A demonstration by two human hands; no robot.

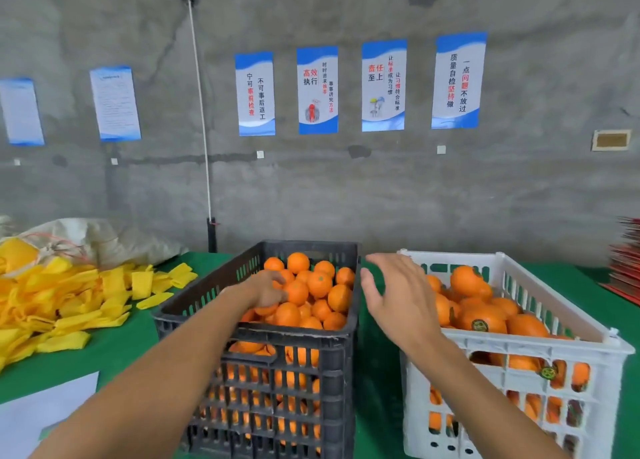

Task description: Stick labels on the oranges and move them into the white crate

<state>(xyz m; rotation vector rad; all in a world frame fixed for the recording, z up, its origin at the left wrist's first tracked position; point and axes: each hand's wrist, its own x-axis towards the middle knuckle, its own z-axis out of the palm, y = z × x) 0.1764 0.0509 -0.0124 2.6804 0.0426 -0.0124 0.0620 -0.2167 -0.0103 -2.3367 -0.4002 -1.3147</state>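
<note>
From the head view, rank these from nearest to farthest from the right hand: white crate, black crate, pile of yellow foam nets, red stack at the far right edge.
From the right hand:
1. White crate, just right of it.
2. Black crate, just left; nearly as close, hard to separate from the first.
3. Red stack, far right.
4. Yellow foam nets, far left.

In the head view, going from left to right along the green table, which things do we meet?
Yellow foam nets → black crate with unlabelled oranges → white crate with labelled oranges → red stack at the right edge.
</note>
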